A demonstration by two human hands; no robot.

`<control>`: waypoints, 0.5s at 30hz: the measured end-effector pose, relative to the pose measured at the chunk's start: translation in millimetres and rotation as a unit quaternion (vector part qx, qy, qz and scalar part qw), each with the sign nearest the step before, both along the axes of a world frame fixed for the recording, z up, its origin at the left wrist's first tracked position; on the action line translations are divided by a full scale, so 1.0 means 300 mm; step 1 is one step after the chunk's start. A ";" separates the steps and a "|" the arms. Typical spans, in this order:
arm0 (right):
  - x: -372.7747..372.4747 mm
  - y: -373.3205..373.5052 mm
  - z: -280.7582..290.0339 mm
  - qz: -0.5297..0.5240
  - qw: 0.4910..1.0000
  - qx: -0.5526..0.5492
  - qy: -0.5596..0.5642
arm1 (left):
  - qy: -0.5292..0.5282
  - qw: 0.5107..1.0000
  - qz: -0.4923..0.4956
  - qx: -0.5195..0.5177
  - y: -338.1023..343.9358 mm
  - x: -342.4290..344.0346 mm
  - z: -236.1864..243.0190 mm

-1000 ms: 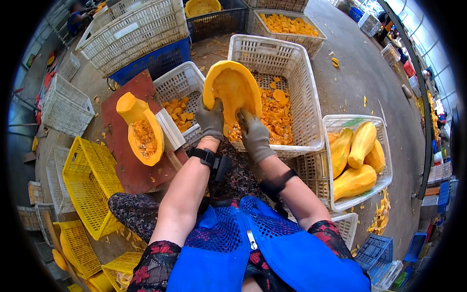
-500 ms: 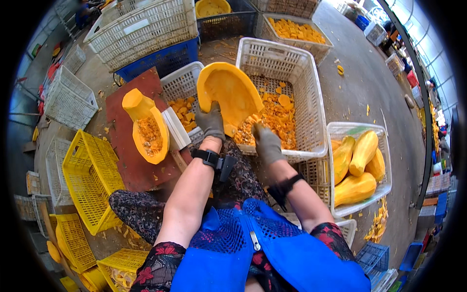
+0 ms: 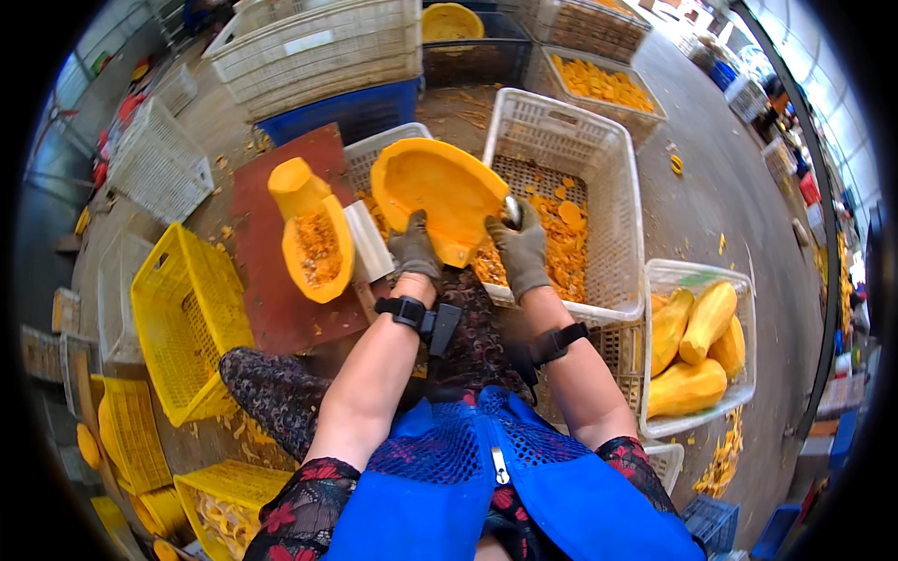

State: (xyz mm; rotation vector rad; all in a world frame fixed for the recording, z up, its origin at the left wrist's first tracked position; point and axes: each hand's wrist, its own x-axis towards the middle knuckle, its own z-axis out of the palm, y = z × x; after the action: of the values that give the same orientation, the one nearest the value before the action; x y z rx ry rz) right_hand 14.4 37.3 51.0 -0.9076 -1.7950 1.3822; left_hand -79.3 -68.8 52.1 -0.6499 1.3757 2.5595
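My left hand (image 3: 415,249), in a grey-green glove, is closed on the lower edge of a hollowed pumpkin half (image 3: 435,182), its bare orange inside tilted up toward me. At the half's right rim is my gloved right hand (image 3: 521,245), its fingers closed around a shiny metal tool (image 3: 512,211) whose shape is mostly hidden. Beneath them stands a white crate (image 3: 613,215) with orange pulp, seeds and pieces (image 3: 566,252) in it. To the left, another pumpkin half (image 3: 318,238), full of stringy seeds, lies cut side up on a reddish-brown board (image 3: 267,201).
At the right, a white crate (image 3: 653,374) holds several whole peeled pumpkins (image 3: 711,323). A yellow crate (image 3: 192,327) lies tipped at the left. Stacked white crates (image 3: 318,65) rise behind the board, and a crate of pumpkin chunks (image 3: 603,86) stands at the far right.
My right hand has risen from over the pulp to the pumpkin half's right rim, where the metal tool now shows. The half has turned flatter in my left hand. The whole view has shifted slightly.
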 end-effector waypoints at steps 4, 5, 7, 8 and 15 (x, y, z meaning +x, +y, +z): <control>0.029 0.081 -0.122 0.015 0.994 0.096 -0.053 | 0.063 0.996 -0.009 0.063 -0.045 0.003 -0.026; 0.055 0.127 -0.137 0.005 0.999 -0.007 -0.033 | 0.067 0.995 -0.003 0.071 -0.069 -0.005 -0.042; 0.053 0.119 -0.079 0.012 0.986 -0.161 0.029 | 0.095 0.995 -0.009 0.040 -0.108 0.008 -0.019; 0.037 0.061 0.039 0.040 0.973 -0.217 0.071 | 0.134 0.990 -0.011 0.039 -0.136 0.005 -0.036; -0.034 -0.099 0.218 0.298 0.854 -0.427 -0.021 | 0.181 0.980 -0.036 0.079 -0.294 0.016 0.027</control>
State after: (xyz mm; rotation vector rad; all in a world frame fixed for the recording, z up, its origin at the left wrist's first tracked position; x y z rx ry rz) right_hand 4.3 7.7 116.3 -0.8014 -1.5165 2.7004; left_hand -74.6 -157.0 60.4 -0.1068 1.2405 2.7865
